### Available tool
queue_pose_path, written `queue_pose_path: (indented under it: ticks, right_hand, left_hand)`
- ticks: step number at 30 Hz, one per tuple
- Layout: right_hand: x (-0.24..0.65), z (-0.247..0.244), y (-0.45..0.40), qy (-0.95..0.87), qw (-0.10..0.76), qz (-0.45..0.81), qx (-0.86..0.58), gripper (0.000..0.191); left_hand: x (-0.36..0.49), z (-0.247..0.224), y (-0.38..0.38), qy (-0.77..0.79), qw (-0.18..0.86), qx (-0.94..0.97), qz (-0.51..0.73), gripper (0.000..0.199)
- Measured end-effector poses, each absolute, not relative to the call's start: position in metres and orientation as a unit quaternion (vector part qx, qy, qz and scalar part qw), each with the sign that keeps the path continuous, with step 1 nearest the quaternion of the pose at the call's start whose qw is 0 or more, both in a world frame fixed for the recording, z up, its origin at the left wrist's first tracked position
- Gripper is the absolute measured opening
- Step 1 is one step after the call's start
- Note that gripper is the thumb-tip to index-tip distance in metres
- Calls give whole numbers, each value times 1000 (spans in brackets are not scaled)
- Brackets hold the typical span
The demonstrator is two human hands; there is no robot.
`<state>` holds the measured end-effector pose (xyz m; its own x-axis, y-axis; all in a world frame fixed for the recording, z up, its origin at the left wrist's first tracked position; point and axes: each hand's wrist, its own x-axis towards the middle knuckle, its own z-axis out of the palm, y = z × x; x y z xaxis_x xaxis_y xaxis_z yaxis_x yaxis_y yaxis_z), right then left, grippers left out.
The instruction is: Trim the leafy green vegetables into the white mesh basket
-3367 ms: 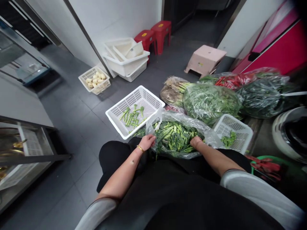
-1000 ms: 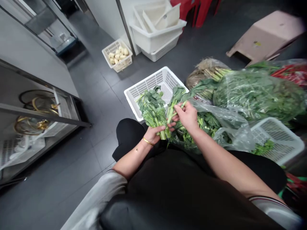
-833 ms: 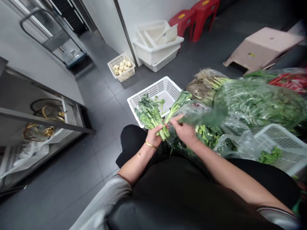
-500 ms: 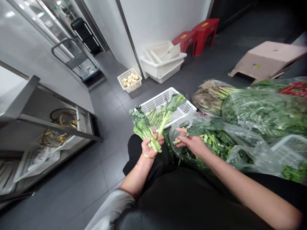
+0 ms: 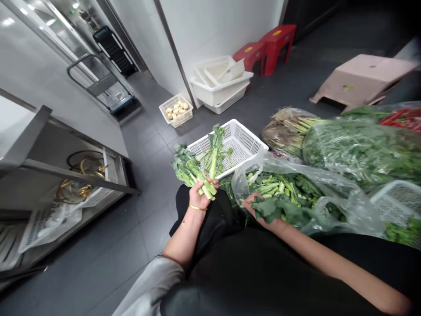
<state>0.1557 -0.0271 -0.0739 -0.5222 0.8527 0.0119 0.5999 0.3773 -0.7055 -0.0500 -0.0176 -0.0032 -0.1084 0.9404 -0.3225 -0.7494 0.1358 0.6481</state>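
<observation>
- Our left hand (image 5: 200,196) has its fingers (image 5: 204,186) closed around the stalks of a bunch of leafy greens (image 5: 190,170). The leaves fan out past the thumb side, over the floor beside a white plastic basket (image 5: 251,138).
- Our right hand (image 5: 259,211) sits low inside a clear plastic bag (image 5: 342,199), its fingers spread open, with a dark green leaf (image 5: 276,210) lying across them. We cannot see them pinching anything.
- Cut green stalks (image 5: 274,182) and leaves fill that bag, just beyond the right hand.
- A long leafy stalk (image 5: 214,149) and shorter pieces lie in the white basket, just past the bunch and near the bag's edge.
- Our lap in black trousers (image 5: 207,215) lies directly below both hands.
- To the right, bagged greens (image 5: 358,149), red chillies (image 5: 404,116) and a bundle of root-ended stems (image 5: 286,135) lie on the floor, with a second white basket (image 5: 401,202) holding greens.
- Further off by the wall stand a small basket of peeled pale roots (image 5: 176,111), stacked white tubs (image 5: 219,83), two red stools (image 5: 263,49) and a tipped pink stool (image 5: 363,74).
- On our left, a metal shelf (image 5: 79,175) holds gold-coloured rings (image 5: 80,184).
</observation>
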Motion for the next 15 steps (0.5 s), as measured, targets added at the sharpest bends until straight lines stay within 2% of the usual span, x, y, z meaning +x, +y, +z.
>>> queue_pose_path:
  ticks: [3, 5, 6, 8, 10, 12, 15]
  right_hand:
    - [170, -88, -18, -808, 133, 365, -444, 24]
    - [178, -76, 4, -791, 101, 416, -436, 28]
    - [180, -64, 18, -772, 100, 453, -435, 32]
    - [181, -31, 43, -713, 157, 516, -448, 46]
    - [176, 0, 58, -702, 209, 453, -508, 52]
    - [167, 17, 54, -714, 232, 319, -579, 52]
    - [155, 13, 21, -781, 255, 227, -523, 45]
  left_hand:
    - [-55, 2, -30, 395, 644, 204, 622, 32]
    - [-48, 2, -39, 414, 632, 269, 597, 32]
    - [-42, 1, -43, 423, 626, 299, 583, 30]
    - [-28, -2, -49, 438, 625, 344, 546, 28]
    - [-12, -6, -49, 449, 631, 351, 527, 28]
    - [1, -9, -45, 452, 638, 310, 541, 27]
    - [8, -7, -34, 437, 652, 215, 582, 26]
